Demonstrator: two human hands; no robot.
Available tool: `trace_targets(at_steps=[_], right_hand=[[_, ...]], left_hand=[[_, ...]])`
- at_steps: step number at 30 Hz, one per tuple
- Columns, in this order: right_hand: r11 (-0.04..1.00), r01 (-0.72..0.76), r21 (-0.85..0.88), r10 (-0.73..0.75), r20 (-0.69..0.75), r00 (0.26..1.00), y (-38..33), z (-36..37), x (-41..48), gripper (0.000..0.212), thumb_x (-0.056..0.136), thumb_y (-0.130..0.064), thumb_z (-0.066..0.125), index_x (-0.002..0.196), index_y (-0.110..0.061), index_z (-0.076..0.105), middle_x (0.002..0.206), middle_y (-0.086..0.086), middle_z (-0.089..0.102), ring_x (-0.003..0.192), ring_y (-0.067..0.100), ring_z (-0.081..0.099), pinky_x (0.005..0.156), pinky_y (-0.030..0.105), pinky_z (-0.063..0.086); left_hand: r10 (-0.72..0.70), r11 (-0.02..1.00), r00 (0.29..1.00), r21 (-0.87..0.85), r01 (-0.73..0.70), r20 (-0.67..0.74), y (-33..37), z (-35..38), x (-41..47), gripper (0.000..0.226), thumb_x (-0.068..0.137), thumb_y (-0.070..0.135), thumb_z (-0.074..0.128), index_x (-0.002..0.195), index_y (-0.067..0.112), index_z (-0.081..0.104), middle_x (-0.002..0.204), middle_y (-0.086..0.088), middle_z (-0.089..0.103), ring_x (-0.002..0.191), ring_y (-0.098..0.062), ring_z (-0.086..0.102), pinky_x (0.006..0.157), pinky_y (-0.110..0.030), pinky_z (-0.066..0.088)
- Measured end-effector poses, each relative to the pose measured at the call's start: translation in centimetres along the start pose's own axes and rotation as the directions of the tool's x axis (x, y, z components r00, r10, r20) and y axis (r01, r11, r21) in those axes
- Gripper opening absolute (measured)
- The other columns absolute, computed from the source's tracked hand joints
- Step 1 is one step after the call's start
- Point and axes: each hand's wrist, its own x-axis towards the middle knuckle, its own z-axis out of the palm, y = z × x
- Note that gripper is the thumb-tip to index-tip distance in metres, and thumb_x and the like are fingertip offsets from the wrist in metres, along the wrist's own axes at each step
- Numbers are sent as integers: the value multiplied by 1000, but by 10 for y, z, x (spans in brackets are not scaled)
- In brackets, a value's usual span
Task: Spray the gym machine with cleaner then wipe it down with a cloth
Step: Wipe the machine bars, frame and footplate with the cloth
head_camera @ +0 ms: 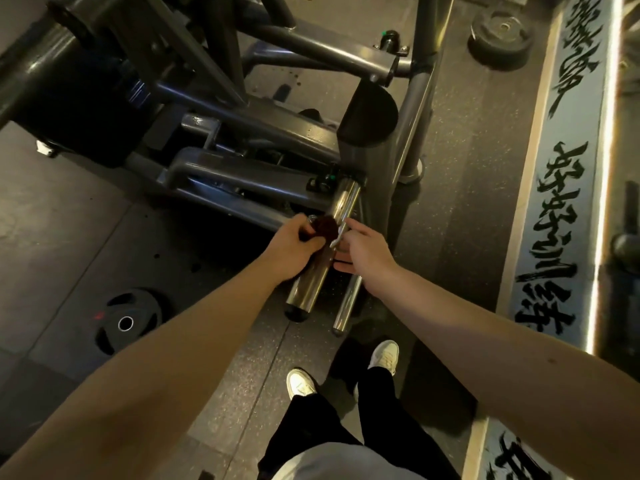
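Note:
A grey steel gym machine (242,133) fills the upper left. Two chrome weight pegs stick out towards me: a thick one (313,282) and a thinner one (348,306). My left hand (294,247) grips a dark reddish-brown cloth (325,227) bunched against the thick peg. My right hand (363,249) sits just right of that peg with fingers loosely spread; a small pale object shows at its fingertips, too small to identify. No spray bottle is in view.
A black weight plate (128,322) lies on the rubber floor at the lower left, another (500,32) at the upper right. A low lit ledge with black lettering (561,202) runs along the right. My white shoes (382,355) stand below the pegs.

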Motion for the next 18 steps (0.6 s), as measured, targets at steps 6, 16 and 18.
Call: trace_targets(at_steps=[6, 16, 18], right_hand=[[986, -91, 136, 92, 2, 996, -24, -14, 12, 40, 105, -21, 54, 144, -27, 50, 111, 7, 76, 94, 26, 77, 92, 49, 61], [976, -121, 180, 110, 68, 992, -18, -15, -2, 21, 103, -11, 56, 117, -25, 63, 112, 9, 75, 104, 26, 74, 90, 46, 62], [975, -108, 193, 100, 50, 994, -16, -7, -9, 23, 101, -10, 58, 118, -23, 64, 114, 10, 74, 102, 25, 75, 84, 45, 64]], left_hand=[[70, 997, 995, 32, -68, -68, 43, 15, 86, 15, 97, 23, 66, 105, 20, 54, 110, -3, 60, 97, -18, 64, 81, -35, 55], [28, 999, 995, 36, -25, -92, 6, 17, 25, 15, 97, 27, 66, 100, 29, 52, 103, 0, 66, 90, -19, 70, 82, -45, 62], [-4, 999, 996, 36, 8, -90, -9, 11, -13, 15, 98, 27, 66, 100, 27, 52, 103, -1, 65, 92, -19, 69, 86, -46, 60]])
